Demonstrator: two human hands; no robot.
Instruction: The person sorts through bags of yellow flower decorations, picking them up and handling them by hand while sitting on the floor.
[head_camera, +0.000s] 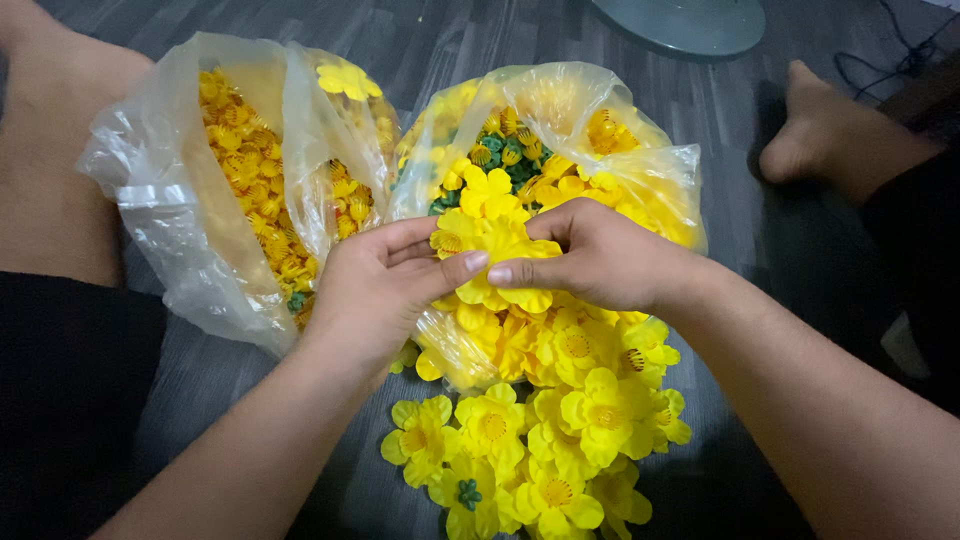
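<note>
Two clear bags (190, 200) of yellow flower parts lie open on the dark floor (200, 380), with a pile (540, 450) of finished flowers in front. Left hand (385, 285) and right hand (600, 260) meet above the right bag, thumbs touching, both pinching one yellow flower (495, 245).

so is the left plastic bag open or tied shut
Open: the left plastic bag gapes at its mouth, small yellow flower pieces showing inside.
</note>
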